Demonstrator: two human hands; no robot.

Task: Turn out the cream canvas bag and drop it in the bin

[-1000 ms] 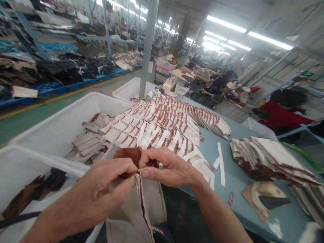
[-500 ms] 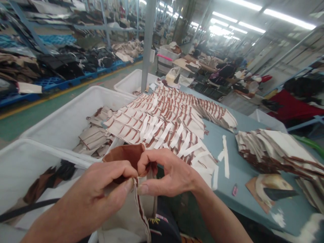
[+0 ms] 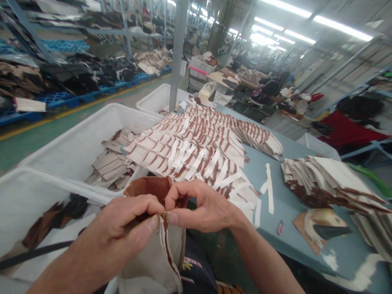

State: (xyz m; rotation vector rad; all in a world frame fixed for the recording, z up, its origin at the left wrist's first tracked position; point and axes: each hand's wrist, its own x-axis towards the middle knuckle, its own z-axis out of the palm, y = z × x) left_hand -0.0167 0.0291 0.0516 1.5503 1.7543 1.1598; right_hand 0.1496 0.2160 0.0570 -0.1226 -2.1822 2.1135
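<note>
Between my hands is a beige fabric piece with a brown lining, sewn into an open, bag-like shape. Its raw-edged seam runs down toward my lap. My left hand pinches the top rim just left of this seam, thumb and forefinger closed on it. Right beside it, my right hand pinches the same rim on the other side of the seam, its fingertips partly inside the opening. Both sets of fingertips nearly touch. Beyond them, rows of overlapping beige pieces with brown edges cover part of the blue-grey table.
White plastic bins with fabric pieces stand to the left. On the table's right lie a stack of beige pieces, white strips, a small pink object and a tape roll-like item. A metal post rises behind the bins.
Both hands keep their pinch on the rim, with the fingertips slightly shifted at the seam. The whole view has moved slightly, so the table's contents appear a little further left.
</note>
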